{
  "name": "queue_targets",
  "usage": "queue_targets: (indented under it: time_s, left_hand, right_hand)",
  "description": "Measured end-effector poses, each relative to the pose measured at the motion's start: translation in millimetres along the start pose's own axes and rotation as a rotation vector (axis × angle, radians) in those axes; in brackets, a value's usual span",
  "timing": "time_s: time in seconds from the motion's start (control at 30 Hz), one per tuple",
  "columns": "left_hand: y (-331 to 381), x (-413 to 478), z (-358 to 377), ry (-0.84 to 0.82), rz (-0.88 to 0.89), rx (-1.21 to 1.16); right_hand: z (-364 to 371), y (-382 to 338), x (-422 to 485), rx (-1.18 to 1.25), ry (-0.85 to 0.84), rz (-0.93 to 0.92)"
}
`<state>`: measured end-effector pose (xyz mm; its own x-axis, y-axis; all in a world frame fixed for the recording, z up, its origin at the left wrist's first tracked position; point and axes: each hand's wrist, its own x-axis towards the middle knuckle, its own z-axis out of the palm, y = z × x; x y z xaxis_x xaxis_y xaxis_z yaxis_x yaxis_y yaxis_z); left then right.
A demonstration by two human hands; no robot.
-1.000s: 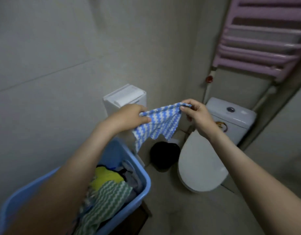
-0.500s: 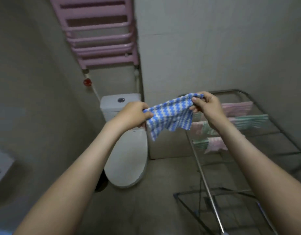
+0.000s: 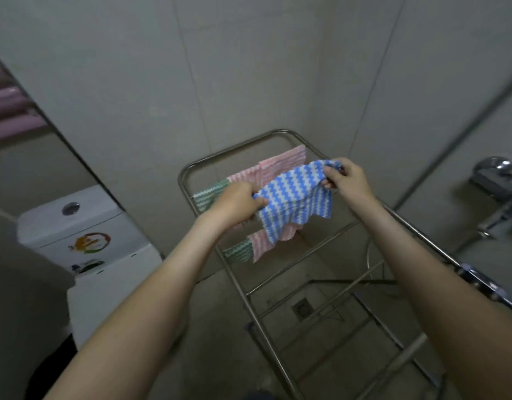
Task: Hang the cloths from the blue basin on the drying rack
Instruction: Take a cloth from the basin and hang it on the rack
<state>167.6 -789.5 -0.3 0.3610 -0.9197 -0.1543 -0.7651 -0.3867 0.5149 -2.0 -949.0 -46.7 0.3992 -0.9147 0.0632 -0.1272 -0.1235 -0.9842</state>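
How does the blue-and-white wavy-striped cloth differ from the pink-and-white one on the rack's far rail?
The blue-and-white wavy-striped cloth is held in the air, left hand and right hand each gripping an upper corner; the pink-and-white wavy-striped cloth hangs over a rail of the metal drying rack. The blue cloth is bunched and creased; the pink cloth lies flat. Both share the wavy stripe pattern.

Toilet (image 3: 84, 241) left of rack (image 3: 247, 293) (seemingly apart)
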Motion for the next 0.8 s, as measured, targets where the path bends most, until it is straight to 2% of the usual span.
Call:
queue_targets:
  time_s: [0.17, 0.33, 0.43, 0.5, 0.57, 0.6, 0.67, 0.73, 0.8]
  left_hand:
    - [1.1, 48.6, 31.0, -0.145, 0.06, 0.023]
    - [-6.3, 81.8, 47.9, -0.179, 0.095, 0.024]
    - [-21.1, 105.5, 58.9, -0.208, 0.058, 0.037]
    - [-30.4, 118.2, 68.6, -0.213, 0.027, 0.067]
    - [-37.2, 126.1, 81.1, -0.182, -0.012, 0.094]
    - [-39.2, 128.8, 87.5, -0.155, -0.021, 0.101]
    - [-39.3, 134.9, 103.0, -0.161, 0.021, 0.099]
    - [-34.9, 137.2, 116.1, -0.315, 0.087, 0.068]
    - [-30.3, 139.0, 127.2, -0.507, 0.088, 0.097]
  right_hand:
    - [-22.0, 41.0, 20.9, -0.105, 0.119, 0.083]
    - [-18.2, 74.0, 41.9, -0.204, 0.182, 0.166]
    - [-5.8, 93.0, 55.9, -0.291, 0.167, 0.232]
    - [1.4, 98.2, 60.5, -0.319, 0.095, 0.258]
    - [6.0, 102.6, 60.4, -0.34, -0.067, 0.227]
    - [8.9, 105.3, 59.0, -0.405, -0.177, 0.187]
    - [12.6, 113.4, 57.5, -0.716, -0.411, 0.078]
    - [17.9, 118.3, 54.0, -0.99, -0.617, -0.029]
    - [21.3, 124.6, 55.5, -1.173, -0.693, -0.02]
